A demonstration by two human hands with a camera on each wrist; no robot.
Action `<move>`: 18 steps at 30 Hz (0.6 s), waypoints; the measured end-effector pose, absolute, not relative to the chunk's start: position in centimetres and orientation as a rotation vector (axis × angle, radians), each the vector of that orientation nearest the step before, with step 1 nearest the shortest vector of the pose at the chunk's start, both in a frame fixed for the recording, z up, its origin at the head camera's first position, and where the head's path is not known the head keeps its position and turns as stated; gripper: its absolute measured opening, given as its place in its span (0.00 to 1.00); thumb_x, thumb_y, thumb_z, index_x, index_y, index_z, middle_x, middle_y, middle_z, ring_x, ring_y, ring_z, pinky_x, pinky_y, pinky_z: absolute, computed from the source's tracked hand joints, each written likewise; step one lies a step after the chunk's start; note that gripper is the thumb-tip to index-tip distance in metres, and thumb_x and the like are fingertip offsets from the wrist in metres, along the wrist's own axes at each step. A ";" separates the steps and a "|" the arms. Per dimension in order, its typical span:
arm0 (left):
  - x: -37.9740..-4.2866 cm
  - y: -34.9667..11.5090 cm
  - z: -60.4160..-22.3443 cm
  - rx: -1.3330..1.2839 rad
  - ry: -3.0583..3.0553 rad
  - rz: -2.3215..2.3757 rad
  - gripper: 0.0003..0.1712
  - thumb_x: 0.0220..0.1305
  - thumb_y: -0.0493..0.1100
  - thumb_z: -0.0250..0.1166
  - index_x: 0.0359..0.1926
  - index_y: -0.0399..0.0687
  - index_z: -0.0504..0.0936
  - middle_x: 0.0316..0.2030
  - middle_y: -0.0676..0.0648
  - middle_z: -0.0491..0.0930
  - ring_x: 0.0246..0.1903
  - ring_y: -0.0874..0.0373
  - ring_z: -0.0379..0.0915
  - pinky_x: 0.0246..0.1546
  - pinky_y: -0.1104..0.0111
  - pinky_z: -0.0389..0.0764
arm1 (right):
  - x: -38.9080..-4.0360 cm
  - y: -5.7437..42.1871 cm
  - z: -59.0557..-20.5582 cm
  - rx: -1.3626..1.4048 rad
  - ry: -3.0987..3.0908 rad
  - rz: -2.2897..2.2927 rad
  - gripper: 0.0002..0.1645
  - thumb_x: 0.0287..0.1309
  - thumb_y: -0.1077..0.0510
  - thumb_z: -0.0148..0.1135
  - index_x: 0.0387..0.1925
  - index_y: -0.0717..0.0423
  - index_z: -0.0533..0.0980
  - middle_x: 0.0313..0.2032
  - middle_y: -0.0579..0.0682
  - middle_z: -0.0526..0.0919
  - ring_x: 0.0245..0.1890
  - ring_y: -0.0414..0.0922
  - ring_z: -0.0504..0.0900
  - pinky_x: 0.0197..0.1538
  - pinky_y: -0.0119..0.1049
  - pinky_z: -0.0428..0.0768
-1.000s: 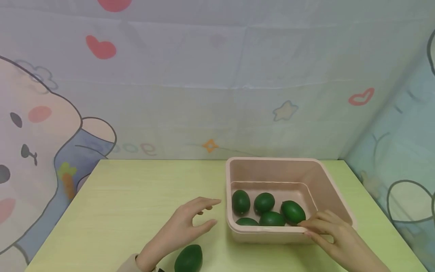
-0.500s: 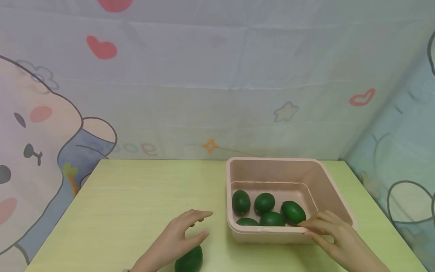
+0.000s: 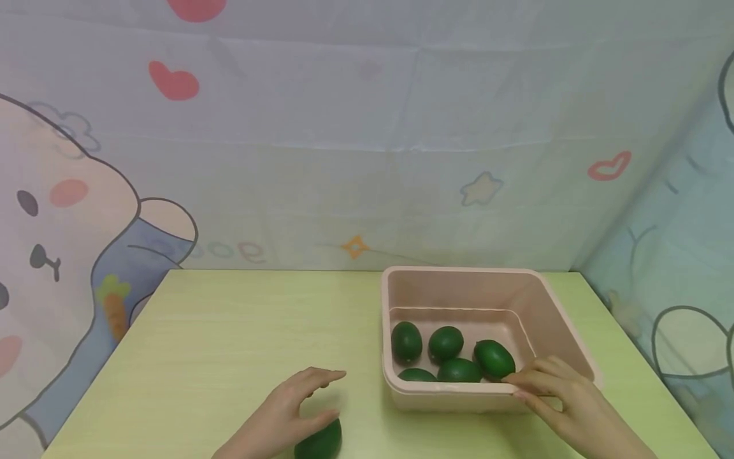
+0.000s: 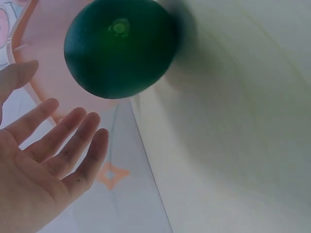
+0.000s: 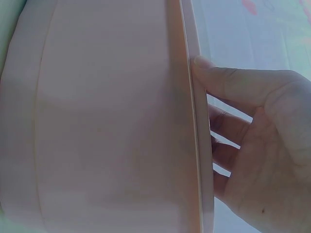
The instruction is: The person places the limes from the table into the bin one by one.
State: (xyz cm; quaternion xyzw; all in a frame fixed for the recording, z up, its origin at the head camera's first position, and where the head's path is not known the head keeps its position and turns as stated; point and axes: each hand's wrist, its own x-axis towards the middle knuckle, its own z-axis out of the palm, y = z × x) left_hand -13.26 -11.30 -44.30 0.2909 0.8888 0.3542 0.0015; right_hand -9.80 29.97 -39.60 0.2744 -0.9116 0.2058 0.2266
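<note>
My left hand [image 3: 285,411] hovers over the table with its fingers spread and its thumb apart, holding nothing. Just below it lies a smooth, dark green oval fruit [image 3: 322,441], perhaps an avocado, partly hidden by the hand. In the left wrist view the same fruit [image 4: 121,48] shows a pale round stem scar; the fingers are apart from it. With thumb and fingers, my right hand [image 3: 564,395] pinches the front rim of a pale pink plastic bin [image 3: 459,387]. Several similar green fruits [image 3: 446,344] lie inside, the nearest ones partly hidden by the front wall.
The bin stands on the right half of a light yellow-green table [image 3: 241,331]. A cloth backdrop [image 3: 321,127] with cartoon prints hangs behind the table, and another patterned cloth [image 3: 688,255] hangs at the right.
My left hand has moved down and to the left, away from the bin and closer to the fruit on the table. The right hand and the bin have stayed in place.
</note>
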 end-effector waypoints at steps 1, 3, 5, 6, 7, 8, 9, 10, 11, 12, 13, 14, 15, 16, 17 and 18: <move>-13.2 -11.4 -44.3 0.902 2.776 1.086 0.27 0.64 0.56 0.63 0.63 0.64 0.72 0.57 0.60 0.76 0.51 0.58 0.75 0.49 0.63 0.78 | -9.8 30.0 -39.6 0.756 -2.512 0.568 0.25 0.40 0.67 0.74 0.39 0.38 0.84 0.37 0.28 0.79 0.39 0.26 0.70 0.42 0.13 0.67; -13.1 -11.7 -44.3 0.878 2.745 1.033 0.29 0.63 0.59 0.62 0.64 0.62 0.71 0.57 0.59 0.75 0.52 0.57 0.75 0.50 0.61 0.78 | -9.8 29.9 -39.6 0.758 -2.513 0.569 0.25 0.40 0.67 0.74 0.39 0.38 0.84 0.37 0.28 0.78 0.39 0.26 0.70 0.42 0.13 0.67; -12.9 -11.9 -44.2 0.857 2.724 0.985 0.31 0.63 0.62 0.61 0.65 0.61 0.71 0.58 0.57 0.75 0.54 0.56 0.74 0.51 0.59 0.78 | -9.8 29.9 -39.6 0.755 -2.519 0.571 0.24 0.41 0.66 0.74 0.39 0.38 0.84 0.37 0.28 0.79 0.39 0.26 0.71 0.42 0.13 0.67; -12.9 -12.0 -44.2 0.850 2.715 0.974 0.32 0.63 0.62 0.60 0.66 0.61 0.70 0.58 0.57 0.75 0.55 0.55 0.73 0.52 0.58 0.78 | -9.8 29.9 -39.7 0.753 -2.525 0.575 0.23 0.42 0.66 0.74 0.39 0.38 0.84 0.37 0.28 0.79 0.39 0.26 0.70 0.41 0.14 0.67; -12.8 -12.1 -44.3 0.848 2.713 0.964 0.32 0.63 0.63 0.60 0.66 0.61 0.70 0.59 0.56 0.74 0.56 0.55 0.73 0.52 0.57 0.78 | -9.8 29.9 -39.6 0.750 -2.530 0.579 0.23 0.43 0.66 0.73 0.40 0.38 0.84 0.37 0.28 0.78 0.39 0.26 0.70 0.41 0.14 0.67; -12.8 -12.2 -44.3 0.847 2.710 0.957 0.32 0.63 0.63 0.60 0.66 0.61 0.70 0.59 0.56 0.74 0.56 0.55 0.73 0.53 0.57 0.77 | -9.8 29.9 -39.6 0.747 -2.535 0.581 0.22 0.44 0.65 0.73 0.40 0.38 0.84 0.37 0.28 0.78 0.39 0.26 0.70 0.41 0.14 0.67; -12.7 -12.2 -44.4 0.845 2.710 0.945 0.33 0.62 0.63 0.60 0.66 0.61 0.70 0.59 0.56 0.74 0.57 0.54 0.73 0.53 0.57 0.77 | -9.8 29.9 -39.6 0.743 -2.539 0.587 0.21 0.45 0.65 0.73 0.40 0.37 0.84 0.37 0.28 0.78 0.38 0.27 0.70 0.40 0.15 0.67; -12.7 -12.3 -44.4 0.841 2.704 0.940 0.33 0.62 0.63 0.61 0.66 0.61 0.70 0.59 0.56 0.74 0.57 0.54 0.72 0.53 0.57 0.77 | -9.8 29.9 -39.6 0.739 -2.542 0.589 0.21 0.45 0.64 0.73 0.40 0.37 0.84 0.37 0.28 0.78 0.38 0.27 0.70 0.40 0.15 0.67; -12.7 -12.3 -44.5 0.835 2.695 0.932 0.33 0.62 0.63 0.61 0.66 0.62 0.70 0.60 0.56 0.74 0.58 0.53 0.72 0.53 0.56 0.77 | -9.8 29.9 -39.6 0.734 -2.544 0.592 0.21 0.46 0.64 0.72 0.40 0.37 0.84 0.37 0.28 0.78 0.38 0.27 0.70 0.39 0.15 0.67; -12.7 -12.3 -44.5 0.823 2.684 0.922 0.34 0.61 0.64 0.61 0.66 0.62 0.69 0.60 0.56 0.74 0.58 0.53 0.71 0.54 0.56 0.77 | -9.8 29.9 -39.6 0.734 -2.546 0.596 0.21 0.46 0.64 0.72 0.40 0.37 0.84 0.37 0.28 0.78 0.38 0.27 0.70 0.39 0.15 0.67; -12.7 -12.3 -44.6 0.809 2.671 0.908 0.34 0.61 0.64 0.62 0.66 0.62 0.69 0.60 0.56 0.73 0.59 0.53 0.71 0.54 0.55 0.77 | -9.8 29.9 -39.5 0.731 -2.548 0.596 0.21 0.46 0.64 0.72 0.40 0.36 0.83 0.37 0.27 0.78 0.38 0.27 0.70 0.39 0.15 0.67; -12.7 -12.4 -44.6 0.796 2.657 0.899 0.35 0.60 0.64 0.62 0.66 0.62 0.69 0.60 0.55 0.73 0.59 0.52 0.70 0.54 0.54 0.76 | -9.8 29.9 -39.5 0.730 -2.549 0.596 0.21 0.46 0.64 0.72 0.40 0.36 0.83 0.37 0.27 0.78 0.38 0.27 0.70 0.39 0.16 0.67; -12.7 -12.4 -44.7 0.782 2.640 0.891 0.36 0.60 0.64 0.63 0.66 0.62 0.69 0.60 0.55 0.73 0.60 0.51 0.70 0.54 0.53 0.76 | -9.7 29.9 -39.5 0.727 -2.550 0.598 0.21 0.47 0.64 0.72 0.40 0.36 0.83 0.37 0.27 0.78 0.38 0.27 0.70 0.39 0.16 0.67; -12.8 -12.4 -44.7 0.769 2.625 0.888 0.36 0.59 0.65 0.63 0.66 0.62 0.69 0.60 0.55 0.73 0.60 0.51 0.70 0.54 0.52 0.76 | -9.7 29.9 -39.5 0.724 -2.553 0.599 0.21 0.47 0.63 0.72 0.40 0.35 0.83 0.37 0.27 0.78 0.38 0.27 0.70 0.39 0.16 0.67; -12.7 -12.5 -44.7 0.760 2.613 0.883 0.37 0.58 0.65 0.63 0.67 0.62 0.69 0.60 0.55 0.73 0.60 0.51 0.70 0.54 0.52 0.76 | -9.7 29.9 -39.5 0.722 -2.556 0.601 0.21 0.47 0.63 0.72 0.40 0.35 0.83 0.37 0.27 0.78 0.39 0.27 0.70 0.39 0.16 0.66; -12.7 -12.5 -44.8 0.761 2.607 0.882 0.38 0.58 0.65 0.64 0.67 0.62 0.69 0.60 0.54 0.73 0.59 0.50 0.70 0.53 0.52 0.77 | -9.7 29.9 -39.5 0.719 -2.559 0.604 0.20 0.48 0.63 0.72 0.40 0.35 0.83 0.37 0.27 0.78 0.39 0.27 0.70 0.39 0.16 0.66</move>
